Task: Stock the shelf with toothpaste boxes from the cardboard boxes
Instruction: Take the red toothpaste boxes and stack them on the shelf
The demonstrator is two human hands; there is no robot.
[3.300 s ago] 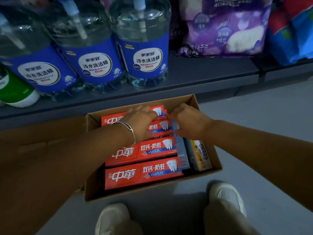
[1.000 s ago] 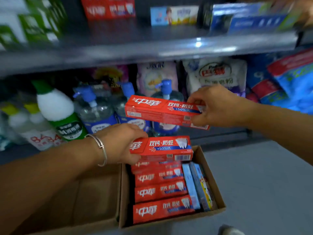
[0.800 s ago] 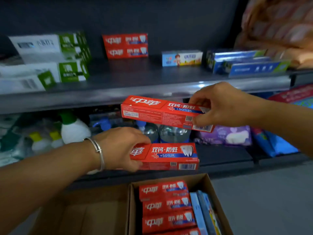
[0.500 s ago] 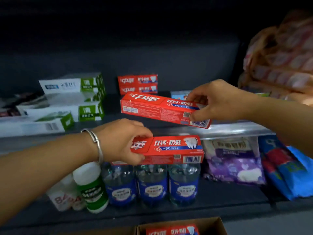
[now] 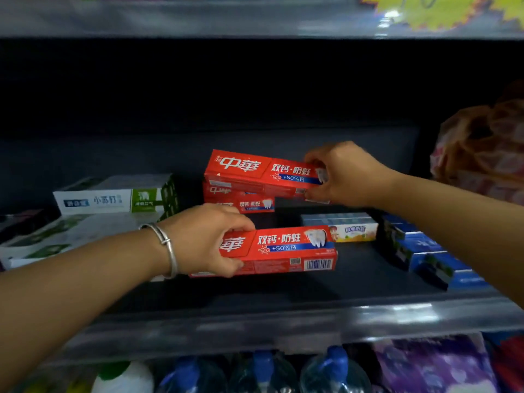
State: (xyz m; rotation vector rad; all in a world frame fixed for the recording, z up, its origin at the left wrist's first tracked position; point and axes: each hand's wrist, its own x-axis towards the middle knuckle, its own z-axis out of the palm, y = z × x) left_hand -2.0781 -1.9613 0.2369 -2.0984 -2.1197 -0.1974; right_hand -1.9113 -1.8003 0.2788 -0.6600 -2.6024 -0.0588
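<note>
My right hand [image 5: 344, 174] grips the right end of a red toothpaste box [image 5: 255, 173], held over the small stack of red toothpaste boxes [image 5: 249, 204] at the back of the dark shelf [image 5: 283, 316]. My left hand [image 5: 204, 239] grips the left end of a second red toothpaste box [image 5: 283, 251], level and nearer the shelf front. Whether the upper box touches the stack cannot be told. The cardboard boxes are out of view.
White and green toothpaste boxes [image 5: 113, 198] are piled on the shelf's left. A small pale blue box [image 5: 340, 228] and dark blue boxes [image 5: 425, 251] lie to the right. Bagged goods [image 5: 482, 154] sit far right. Bottles [image 5: 263, 373] stand on the shelf below.
Both hands lifted a red box each out of the carton and have moved up and into the shelf. The right box is now at the back stack; the view rose past the carton.
</note>
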